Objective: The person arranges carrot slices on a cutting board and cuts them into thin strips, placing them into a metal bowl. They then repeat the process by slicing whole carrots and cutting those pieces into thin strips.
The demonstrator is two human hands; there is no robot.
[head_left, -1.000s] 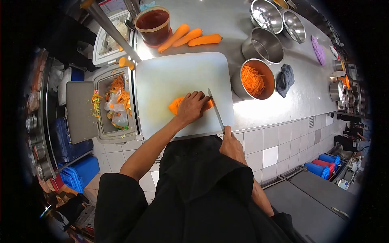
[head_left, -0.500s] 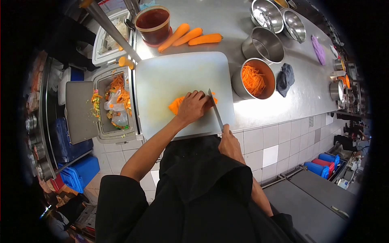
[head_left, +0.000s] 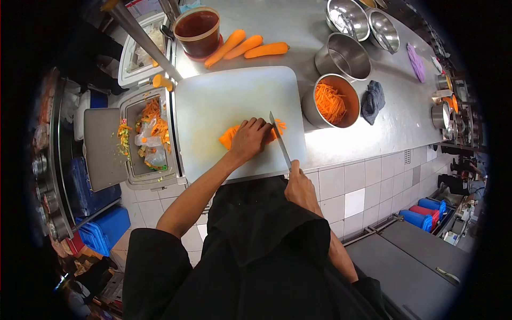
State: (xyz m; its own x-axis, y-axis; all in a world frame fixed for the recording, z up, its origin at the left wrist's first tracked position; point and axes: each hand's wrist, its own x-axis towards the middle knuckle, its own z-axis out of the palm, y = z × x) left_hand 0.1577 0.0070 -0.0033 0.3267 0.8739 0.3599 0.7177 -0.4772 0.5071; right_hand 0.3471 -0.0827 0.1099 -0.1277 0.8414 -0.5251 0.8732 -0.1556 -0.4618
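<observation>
On the white cutting board [head_left: 229, 96] lies a stack of carrot slices [head_left: 226, 138]. My left hand [head_left: 249, 140] presses down on it with curled fingers, hiding its middle. My right hand [head_left: 301, 189] is closed round the handle of a kitchen knife [head_left: 279, 137]. The blade points away from me and crosses the carrot just right of my left fingertips. Thin carrot strips [head_left: 281, 125] lie to the right of the blade.
A steel pot [head_left: 352, 114] of shredded carrot stands right of the board, near a dark cloth [head_left: 374, 102]. Whole carrots [head_left: 266, 50] and a brown tub [head_left: 196, 33] sit behind it. At the left is a bin [head_left: 128, 114] with peelings.
More cut strips show right of the blade. My left hand and the knife have moved slightly left along the carrot, while the whole view has shifted a little.
</observation>
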